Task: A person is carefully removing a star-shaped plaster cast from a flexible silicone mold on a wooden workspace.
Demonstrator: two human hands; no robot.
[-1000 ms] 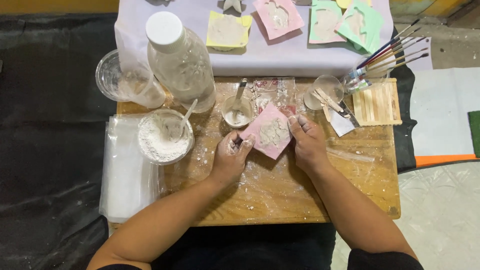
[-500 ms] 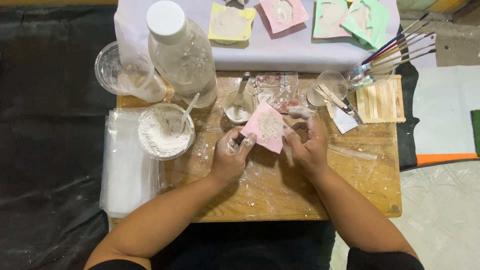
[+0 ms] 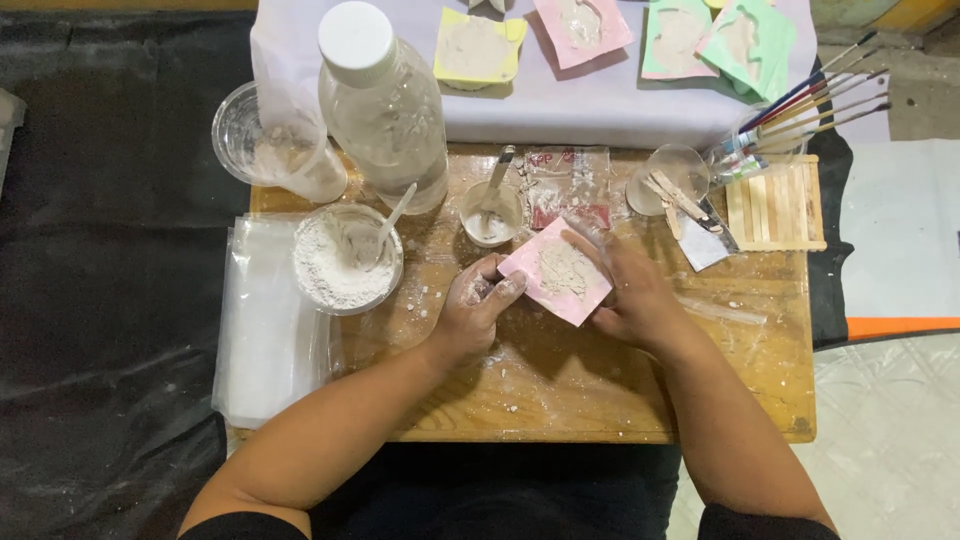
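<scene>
Resting tilted over the flour-dusted wooden table (image 3: pixel 600 390), the pink square mould (image 3: pixel 556 272) filled with pale plaster is gripped at its edges by the left hand (image 3: pixel 478 308) and right hand (image 3: pixel 628 290), now lower and flatter than before, beside black floor sheeting (image 3: pixel 110 300).

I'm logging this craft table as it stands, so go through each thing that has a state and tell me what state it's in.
Pink mould: held off the table, filled with pale mix.
Left hand: dusty, gripping the mould's left edge.
Right hand: gripping its right edge.
Bottle: upright, capped.
Powder bowl: part full, spoon inside.
Small cup: stirrer standing in it.
Yellow mould: filled, resting.
</scene>
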